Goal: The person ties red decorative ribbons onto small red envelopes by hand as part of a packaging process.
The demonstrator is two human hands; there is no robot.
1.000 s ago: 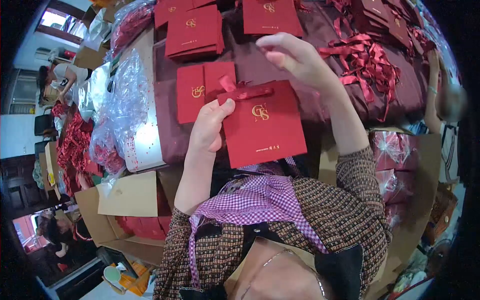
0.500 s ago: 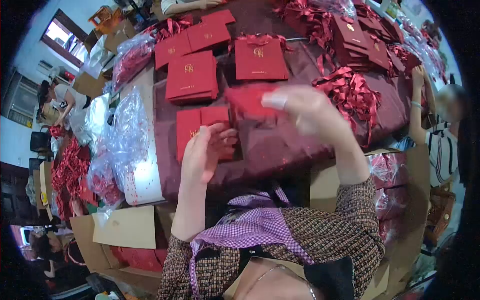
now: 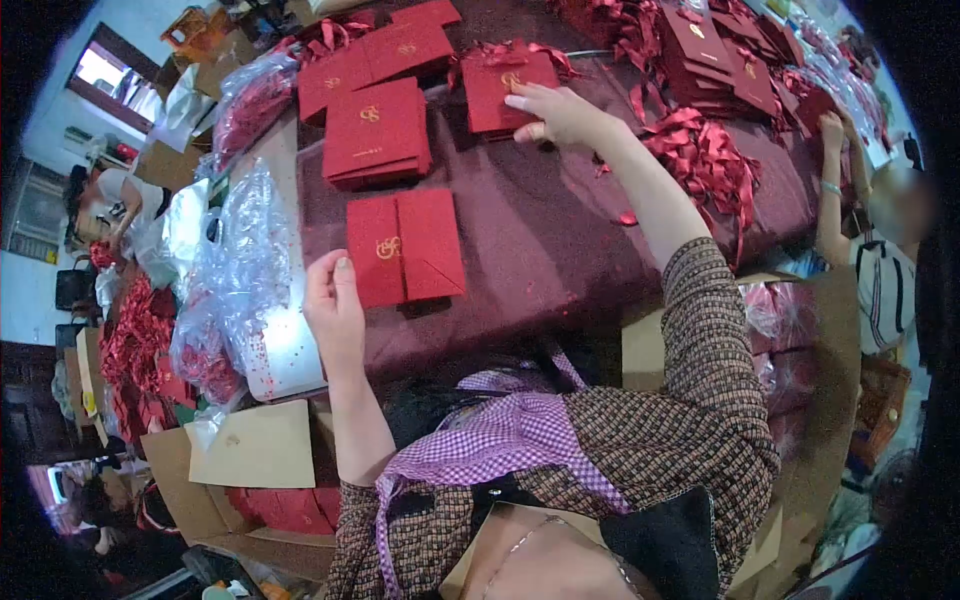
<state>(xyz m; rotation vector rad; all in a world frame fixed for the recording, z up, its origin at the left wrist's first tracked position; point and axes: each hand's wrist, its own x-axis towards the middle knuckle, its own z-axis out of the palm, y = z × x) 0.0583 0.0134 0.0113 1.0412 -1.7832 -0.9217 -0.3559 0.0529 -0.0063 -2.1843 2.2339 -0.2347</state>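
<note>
On the cloth-covered desk (image 3: 540, 250), near its front, lies a flat folded red bag (image 3: 405, 248), the left hand (image 3: 335, 305) open-fingered at its edge. Farther back the right hand (image 3: 560, 115) rests spread on a ribboned bag (image 3: 490, 92). Likely light, stiff card: pinch an edge.

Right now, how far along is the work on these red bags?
Done: a ribboned bag lies far out under the right hand. In hand: the left hand touches a flat bag with no ribbon. Left: a stack of flat bags behind it and a heap of loose ribbons.
</note>
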